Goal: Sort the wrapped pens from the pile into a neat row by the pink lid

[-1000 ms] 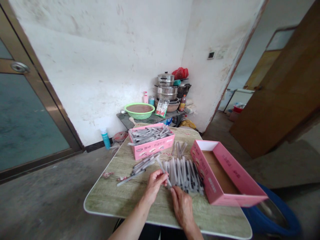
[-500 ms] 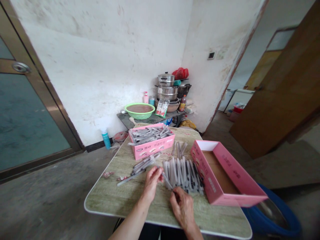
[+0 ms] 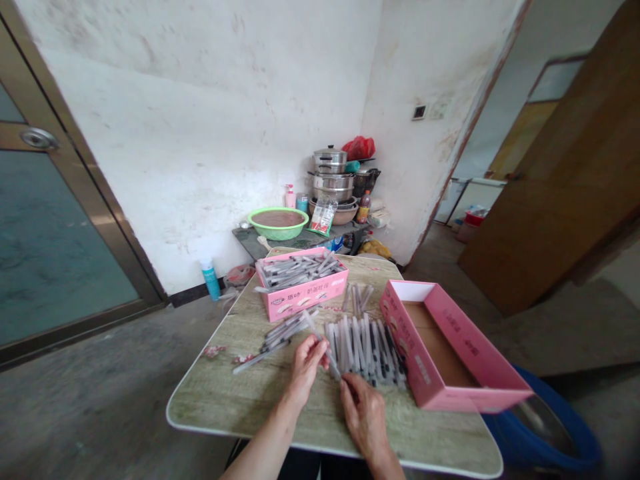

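My left hand [image 3: 307, 367] pinches a slim, frosted pen [image 3: 324, 343] between thumb and fingers. The pen slants down to the right, and its lower end meets the curled fingertips of my right hand [image 3: 365, 407], which are partly hidden behind the knuckles. Just beyond my right hand lies a row of similar pens [image 3: 363, 343], some with dark parts. To the left, a loose pile of pens [image 3: 283, 337] rests on the table [image 3: 225, 400]. Behind it stands a pink box [image 3: 305, 297] full of pens. A few more pens [image 3: 357, 298] lie past the row.
At the right of the table is an open pink box [image 3: 480, 347] with a brown bottom. A blue tub [image 3: 570, 427] stands below that corner. Against the wall, a low dark stand holds a green basin [image 3: 279, 232] and stacked steel pots [image 3: 333, 187]. A spray can [image 3: 211, 280] stands on the floor.
My left hand has shifted slightly, and the pen in it now stands steeper, its upper end tipped further away. My right hand stays at the pen's lower end. The view moved a little.
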Tool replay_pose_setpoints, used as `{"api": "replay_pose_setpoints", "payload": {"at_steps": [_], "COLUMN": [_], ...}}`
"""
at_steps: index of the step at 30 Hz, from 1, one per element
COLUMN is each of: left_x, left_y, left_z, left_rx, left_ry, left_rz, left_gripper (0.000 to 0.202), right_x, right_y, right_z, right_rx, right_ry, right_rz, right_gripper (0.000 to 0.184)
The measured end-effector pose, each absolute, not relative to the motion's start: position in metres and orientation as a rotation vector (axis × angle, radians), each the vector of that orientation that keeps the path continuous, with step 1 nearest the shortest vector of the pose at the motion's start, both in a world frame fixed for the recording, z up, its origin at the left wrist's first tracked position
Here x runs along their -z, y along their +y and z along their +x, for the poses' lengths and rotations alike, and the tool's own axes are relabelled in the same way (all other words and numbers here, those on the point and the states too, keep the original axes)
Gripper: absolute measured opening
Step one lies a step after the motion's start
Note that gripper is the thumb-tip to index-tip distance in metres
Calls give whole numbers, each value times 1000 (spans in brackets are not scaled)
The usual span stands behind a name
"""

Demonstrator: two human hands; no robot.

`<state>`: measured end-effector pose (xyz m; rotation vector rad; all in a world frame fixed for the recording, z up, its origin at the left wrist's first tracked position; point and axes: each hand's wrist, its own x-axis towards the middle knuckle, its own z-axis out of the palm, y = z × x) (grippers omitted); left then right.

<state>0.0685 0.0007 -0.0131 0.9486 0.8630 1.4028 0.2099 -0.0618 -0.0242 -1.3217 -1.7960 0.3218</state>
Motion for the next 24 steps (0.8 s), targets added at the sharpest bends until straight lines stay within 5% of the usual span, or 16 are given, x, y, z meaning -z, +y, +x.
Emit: {"api": "replay_pose_setpoints", "payload": {"at_steps": [15, 24], "left_x": [22, 34], "left_y": [8, 8], "left_z": [48, 67], "left_rx": [-1940, -1442], "left_ry": [1152, 1426], "left_rz": [775, 1379], "left_gripper": [43, 31], "right_x": [35, 36], "right_y": [-64, -60], "right_z": [217, 211], "right_rx": [-156, 14], "right_ry": [-1599, -1665], "right_rz": [-1542, -1736], "right_gripper": [25, 29]}}
